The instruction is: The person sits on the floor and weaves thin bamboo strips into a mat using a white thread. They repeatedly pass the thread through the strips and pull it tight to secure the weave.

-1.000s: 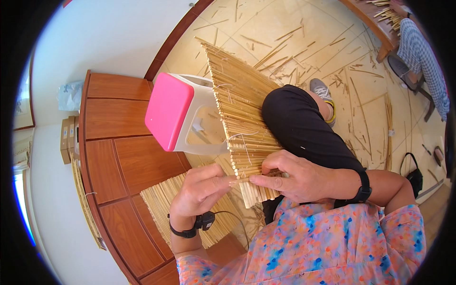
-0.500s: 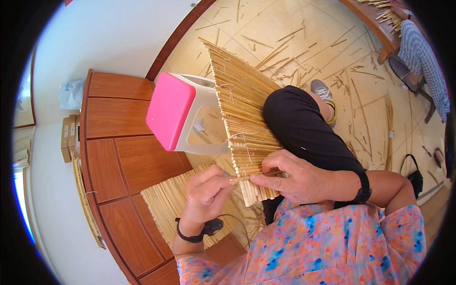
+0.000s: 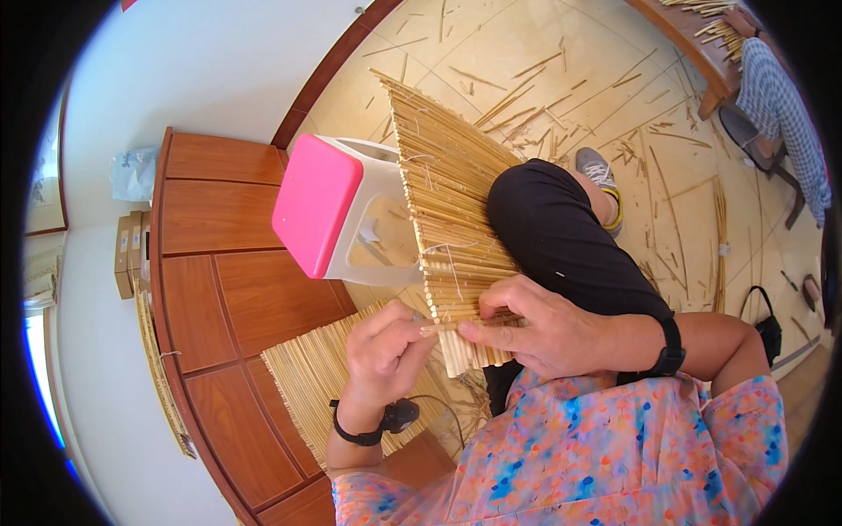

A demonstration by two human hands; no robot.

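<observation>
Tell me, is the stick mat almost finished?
A long stretch of the woven mat of thin bamboo sticks already looks tied, lying over the knee. The left hand and right hand pinch its near edge. The loose pale stick bundle beside them remains unwoven, so I'd guess more is left.

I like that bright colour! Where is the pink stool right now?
In the head view, the pink stool lies tipped on its side left of centre, between the wooden cabinet and the woven stick mat, just above the left hand.
</observation>
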